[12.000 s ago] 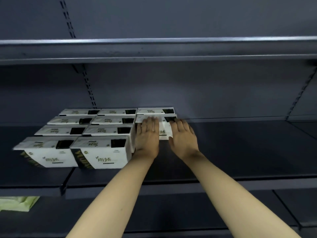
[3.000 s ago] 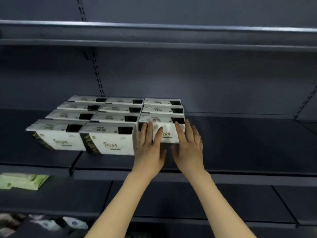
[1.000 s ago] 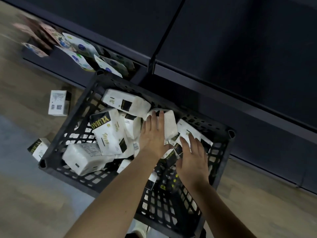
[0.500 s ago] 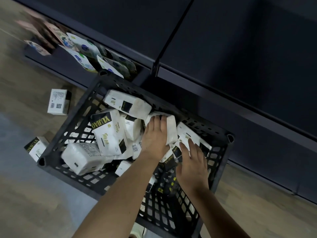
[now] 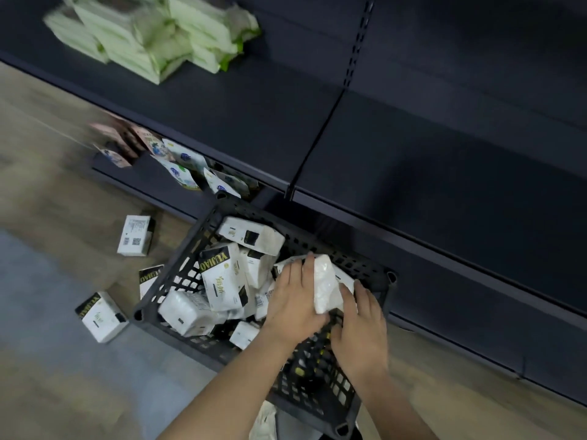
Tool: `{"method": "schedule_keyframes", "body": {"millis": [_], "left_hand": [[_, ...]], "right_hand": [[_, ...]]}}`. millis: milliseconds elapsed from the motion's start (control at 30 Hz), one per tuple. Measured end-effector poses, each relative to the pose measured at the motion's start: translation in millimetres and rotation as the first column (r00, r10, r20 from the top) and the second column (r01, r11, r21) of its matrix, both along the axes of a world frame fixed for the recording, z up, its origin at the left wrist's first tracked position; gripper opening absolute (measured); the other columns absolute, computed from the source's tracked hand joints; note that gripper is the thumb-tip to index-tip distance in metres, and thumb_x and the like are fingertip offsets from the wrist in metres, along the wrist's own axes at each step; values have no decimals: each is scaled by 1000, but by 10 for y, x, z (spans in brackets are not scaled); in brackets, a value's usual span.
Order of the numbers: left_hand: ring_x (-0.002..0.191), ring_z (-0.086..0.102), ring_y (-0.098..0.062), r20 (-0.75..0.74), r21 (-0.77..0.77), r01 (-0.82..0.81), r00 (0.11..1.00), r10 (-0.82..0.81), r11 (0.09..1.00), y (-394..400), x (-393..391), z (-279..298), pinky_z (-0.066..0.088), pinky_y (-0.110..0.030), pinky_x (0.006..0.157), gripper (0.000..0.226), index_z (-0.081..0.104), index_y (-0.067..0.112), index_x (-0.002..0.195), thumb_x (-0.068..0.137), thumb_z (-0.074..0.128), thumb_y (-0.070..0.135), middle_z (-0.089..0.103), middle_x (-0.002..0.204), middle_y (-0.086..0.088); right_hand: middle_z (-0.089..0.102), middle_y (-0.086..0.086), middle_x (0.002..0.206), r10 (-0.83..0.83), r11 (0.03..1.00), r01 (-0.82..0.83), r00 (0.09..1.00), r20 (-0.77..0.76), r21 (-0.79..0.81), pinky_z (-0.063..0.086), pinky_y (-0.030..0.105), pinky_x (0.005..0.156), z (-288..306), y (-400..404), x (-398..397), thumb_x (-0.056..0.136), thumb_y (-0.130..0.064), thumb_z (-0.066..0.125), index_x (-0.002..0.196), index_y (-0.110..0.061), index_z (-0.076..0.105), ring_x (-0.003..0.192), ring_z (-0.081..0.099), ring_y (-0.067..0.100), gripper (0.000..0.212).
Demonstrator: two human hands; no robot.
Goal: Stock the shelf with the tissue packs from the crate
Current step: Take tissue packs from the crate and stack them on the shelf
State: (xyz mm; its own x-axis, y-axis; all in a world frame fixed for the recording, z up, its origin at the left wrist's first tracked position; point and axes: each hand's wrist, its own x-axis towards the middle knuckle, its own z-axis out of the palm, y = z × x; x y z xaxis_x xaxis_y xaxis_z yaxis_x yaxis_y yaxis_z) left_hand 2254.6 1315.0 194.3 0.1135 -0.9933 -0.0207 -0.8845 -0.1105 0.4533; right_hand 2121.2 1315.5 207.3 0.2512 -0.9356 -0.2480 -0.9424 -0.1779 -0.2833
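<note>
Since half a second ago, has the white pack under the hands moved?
Yes. The white pack has risen between both hands, nearer the crate's far rim.

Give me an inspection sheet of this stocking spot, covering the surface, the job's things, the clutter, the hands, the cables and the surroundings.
Surface: dark shelf beside the crate, bare where visible; wood-look floor below.
Job's things: black crate on the floor, holding a jumble of white tissue packs; one white pack sits between both hands.
Clutter: three tissue packs on the floor left of the crate.
Hands: left hand grips the white pack; right hand touches its lower end, grasp unclear.
Cables: nothing seen.
Surroundings: green packs stacked on the shelf, blurred; colourful pouches on the bottom shelf.
</note>
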Motion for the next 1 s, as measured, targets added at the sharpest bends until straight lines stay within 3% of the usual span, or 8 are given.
{"method": "schedule_keyframes", "body": {"millis": [67,167,233,367,533,667,900,1000], "left_hand": [[105,42,-20,20,15,-8,1000,7,1000,94,8,223,43,-29,92,105,40,1,132,44,77,44,56,111,-9],[102,44,-18,58,-4,47,997,-47,999,210,5,590,36,-23,95,107,40,4,128,37,78,45,58,109,-6],[96,52,-19,119,-35,120,986,-115,992,277,-14,839,33,-25,92,109,42,6,123,29,80,45,61,106,-5],[96,56,-19,205,-44,248,950,-234,968,407,-98,1291,48,-26,90,107,45,7,123,31,82,47,59,107,-3],[101,57,-22,236,-70,319,926,-295,945,424,-212,1733,48,-30,92,102,41,7,126,42,79,51,57,113,-4],[99,53,-18,218,-190,347,927,-305,919,388,-244,2236,50,-28,88,107,44,8,125,36,76,59,59,111,-1],[103,50,-20,264,-490,460,888,-377,740,292,-353,3126,46,-28,92,96,42,4,125,44,78,42,58,113,-8],[104,49,-20,263,-589,481,874,-409,650,267,-449,3434,47,-29,91,93,42,4,125,47,77,40,58,114,-9]], "right_hand": [[20,9,155,-20,999,19,1000,9,45,15,41,115,221,85,-8,82,-6,59,146,-16,31,142,20,29,71],[26,12,153,-59,998,60,997,51,-9,22,45,114,560,189,-51,76,-2,63,142,-12,38,139,26,33,72],[22,10,154,-84,996,83,996,36,18,17,41,115,795,268,-71,79,-3,58,144,-13,33,141,21,30,71],[38,14,146,-166,982,173,982,92,-70,31,48,109,1172,384,-185,70,2,64,137,-9,46,133,36,36,70],[17,3,156,-198,973,210,973,119,-99,14,37,115,1673,461,-310,85,-7,52,147,-19,26,143,14,24,68],[21,5,155,-242,952,262,961,133,-159,20,40,113,1989,490,-429,82,-7,57,147,-18,29,142,17,26,71],[8,0,157,-316,901,343,938,139,-264,16,36,115,2437,499,-694,86,-12,54,149,-23,13,144,6,21,76],[22,7,154,-340,862,383,923,181,-332,24,43,111,2584,440,-807,79,-8,66,147,-17,28,141,19,29,78]]}}
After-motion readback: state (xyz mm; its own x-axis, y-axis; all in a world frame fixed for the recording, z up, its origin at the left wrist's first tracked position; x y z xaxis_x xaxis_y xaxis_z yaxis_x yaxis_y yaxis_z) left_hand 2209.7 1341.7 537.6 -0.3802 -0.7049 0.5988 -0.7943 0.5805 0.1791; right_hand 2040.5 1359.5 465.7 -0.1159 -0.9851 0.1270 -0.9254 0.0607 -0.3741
